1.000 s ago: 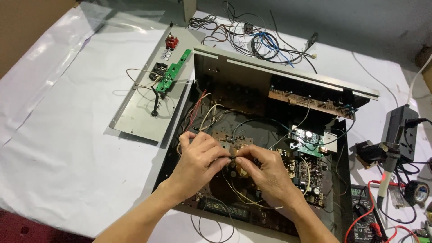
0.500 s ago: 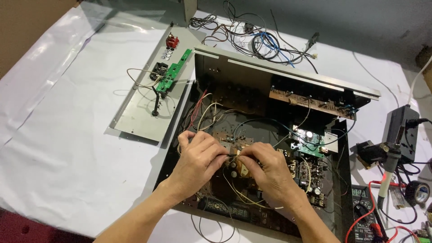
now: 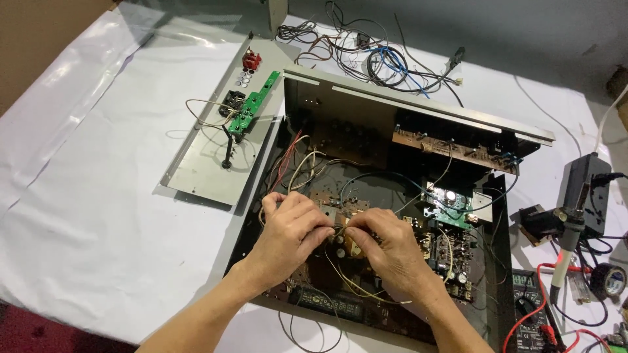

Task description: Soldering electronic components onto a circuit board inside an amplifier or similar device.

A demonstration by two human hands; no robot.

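Observation:
An opened black electronics chassis [image 3: 497, 196] lies before me, full of brown circuit boards and loose wires. My left hand [image 3: 288, 229] and my right hand [image 3: 389, 248] meet over the middle of the main board, fingertips pinched together on a thin wire bundle [image 3: 340, 229] beside a brown component. A small green board [image 3: 448, 204] sits to the right of my right hand. What exactly lies under my fingers is hidden.
A detached grey metal panel [image 3: 209, 157] with a green strip board [image 3: 254, 104] lies left of the chassis. Tangled cables [image 3: 373, 55] are at the back. A soldering iron stand [image 3: 579, 196], a multimeter [image 3: 530, 307] with red leads and a tape roll [image 3: 608, 280] sit at the right.
Both hands stay over the same spot on the board. The fingers have shifted slightly on the wires; nothing else has moved.

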